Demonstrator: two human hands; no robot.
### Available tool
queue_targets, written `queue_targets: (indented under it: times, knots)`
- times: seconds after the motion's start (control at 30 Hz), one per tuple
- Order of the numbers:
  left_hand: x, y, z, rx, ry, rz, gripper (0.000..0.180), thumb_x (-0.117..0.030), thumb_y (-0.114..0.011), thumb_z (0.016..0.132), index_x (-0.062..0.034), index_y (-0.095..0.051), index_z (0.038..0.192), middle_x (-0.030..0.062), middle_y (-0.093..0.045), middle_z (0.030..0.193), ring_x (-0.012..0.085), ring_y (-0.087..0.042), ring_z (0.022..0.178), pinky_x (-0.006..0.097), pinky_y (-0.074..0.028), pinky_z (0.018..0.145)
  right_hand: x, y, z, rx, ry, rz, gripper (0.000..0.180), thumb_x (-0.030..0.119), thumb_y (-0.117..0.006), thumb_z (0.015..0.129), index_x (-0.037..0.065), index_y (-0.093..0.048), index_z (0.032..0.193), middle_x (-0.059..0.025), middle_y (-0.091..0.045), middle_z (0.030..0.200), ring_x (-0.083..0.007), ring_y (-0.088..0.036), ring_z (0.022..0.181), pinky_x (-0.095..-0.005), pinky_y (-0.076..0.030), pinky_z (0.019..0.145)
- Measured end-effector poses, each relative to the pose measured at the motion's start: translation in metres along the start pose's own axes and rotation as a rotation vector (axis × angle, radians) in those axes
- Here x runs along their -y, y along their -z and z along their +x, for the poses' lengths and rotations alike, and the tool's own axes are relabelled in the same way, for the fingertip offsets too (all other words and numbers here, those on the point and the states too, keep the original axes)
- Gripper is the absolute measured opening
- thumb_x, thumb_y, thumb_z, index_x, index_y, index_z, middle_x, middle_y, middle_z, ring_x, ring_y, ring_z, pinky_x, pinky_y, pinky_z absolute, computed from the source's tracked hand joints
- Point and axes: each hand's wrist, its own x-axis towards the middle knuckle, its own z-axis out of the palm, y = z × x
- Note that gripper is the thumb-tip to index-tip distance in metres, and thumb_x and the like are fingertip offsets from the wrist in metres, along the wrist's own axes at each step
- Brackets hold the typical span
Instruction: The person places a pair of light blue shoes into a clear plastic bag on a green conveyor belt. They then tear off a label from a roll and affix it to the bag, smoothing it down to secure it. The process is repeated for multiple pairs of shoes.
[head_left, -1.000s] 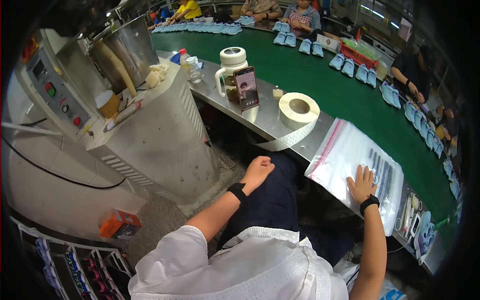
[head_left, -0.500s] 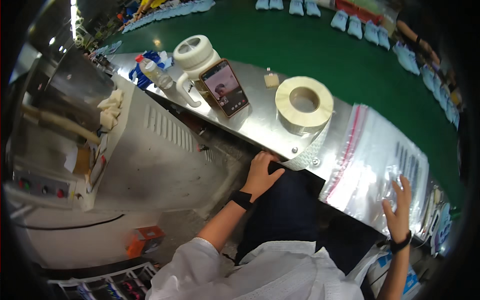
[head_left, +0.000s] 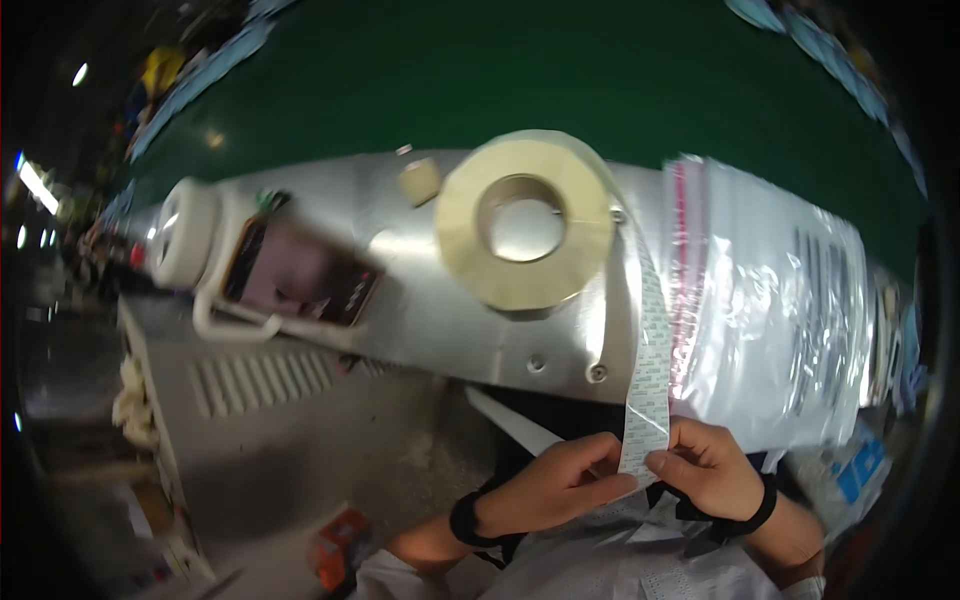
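A strip of printed white labels (head_left: 648, 385) hangs down from the big cream label roll (head_left: 460, 250) on the metal bench. My left hand (head_left: 560, 482) pinches the strip's lower left edge between thumb and fingers. On the other edge, my right hand (head_left: 710, 468) grips the same strip, its thumb lying across the front. Both hands are close together in front of my body, just off the bench's near edge. Right beside the strip, a stack of clear plastic zip bags (head_left: 765, 310) with a pink-red seal line lies flat on the bench.
To the left on the metal bench (head_left: 400, 330) stand a white jug (head_left: 185, 235) and a propped phone (head_left: 300, 275). A small cream block (head_left: 420, 182) sits behind the roll. Beyond runs a green surface (head_left: 440, 75); a grey vented machine (head_left: 270, 440) stands at my left.
My left hand has left the bench edge and my right hand the bags; both now hold the label strip. The view has turned, and the roll appears nearer.
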Motion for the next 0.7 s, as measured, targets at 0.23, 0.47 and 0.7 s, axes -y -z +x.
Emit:
queue_targets:
  times: [0.23, 0.47, 0.7]
  knots:
    - [-0.038, 0.051, 0.044, -0.266, -0.255, -0.288, 0.05, -0.028, -0.04, 0.096, 0.0055, -0.032, 0.133, 0.0224, -0.048, 0.125, 0.0303, -0.057, 0.105, 0.037, -0.05, 0.085, -0.01, 0.015, -0.003, 0.075, 0.003, -0.093, 0.024, 0.023, -0.055, 0.092, 0.002, -0.05, 0.084, -0.0076, -0.052, 0.067, -0.0144, -0.053, 0.061, -0.0303, -0.041, 0.056]
    - [-0.014, 0.015, 0.026, -0.431, -0.484, -0.031, 0.066, -0.023, -0.057, 0.087, 0.0025, -0.026, 0.139, 0.0219, -0.045, 0.128, 0.031, -0.056, 0.106, 0.037, -0.048, 0.087, -0.009, 0.017, -0.017, 0.02, 0.108, -0.4, 0.02, 0.022, -0.06, 0.088, 0.004, -0.051, 0.086, -0.0151, -0.054, 0.066, -0.0323, -0.058, 0.063, -0.0376, -0.042, 0.054]
    - [0.003, -0.018, 0.015, -0.175, -0.305, 0.145, 0.062, 0.007, -0.058, 0.082, 0.003, -0.027, 0.137, 0.0169, -0.053, 0.118, 0.0204, -0.058, 0.102, 0.03, -0.047, 0.086, -0.002, 0.0, -0.003, -0.124, 0.168, -0.089, 0.018, 0.015, -0.063, 0.086, 0.002, -0.051, 0.083, -0.0081, -0.053, 0.063, -0.0174, -0.052, 0.055, -0.0301, -0.04, 0.051]
